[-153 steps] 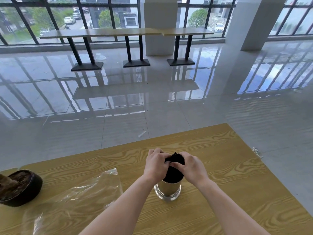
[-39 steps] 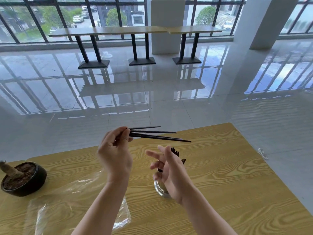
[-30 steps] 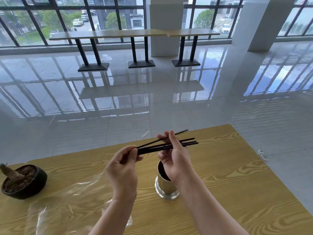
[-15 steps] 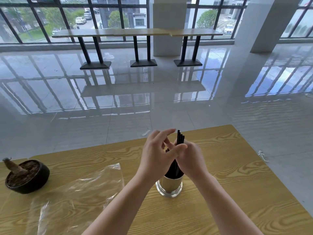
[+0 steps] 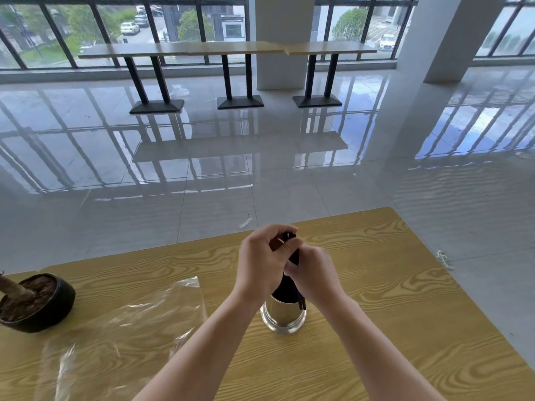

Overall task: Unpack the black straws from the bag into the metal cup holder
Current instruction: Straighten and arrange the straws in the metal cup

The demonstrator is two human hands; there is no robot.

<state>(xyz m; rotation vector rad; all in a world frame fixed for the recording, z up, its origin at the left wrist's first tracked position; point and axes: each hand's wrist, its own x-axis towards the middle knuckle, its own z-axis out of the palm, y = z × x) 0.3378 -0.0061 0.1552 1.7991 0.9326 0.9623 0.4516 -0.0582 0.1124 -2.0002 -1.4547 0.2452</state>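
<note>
The person is standing at the table point(image 5: 376, 285), both hands meeting over the cup point(image 5: 283, 316), which is sitting upright near the table's middle. The straws point(image 5: 286, 287) are standing in the cup as a dark bundle; their tops are poking out between the hands, near the far side of the knuckles.

Left hand point(image 5: 260, 264) is curling over the top of the bundle, fingers point(image 5: 279, 231) bent down onto the straw ends, closed around them. Likely reason: it is capping the tops so they go down level and none springs out.

Right hand point(image 5: 311, 273) is gripping the bundle from the right, fingers wrapped narrow around the stems just above the rim. Judged purpose: it is squeezing the loose straws together so they are fitting the mouth. A couple of straws are showing at the rim's right edge, beside the wrist; whether they are inside or outside the rim cannot be told.

The bag point(image 5: 121, 328) is lying flat and crumpled on the table left of the cup, apart from both hands. No straws are showing in it, so it is probably empty and the task is nearing its end.

A dark pot point(image 5: 55, 305) is sitting at the left edge, well apart.
</note>
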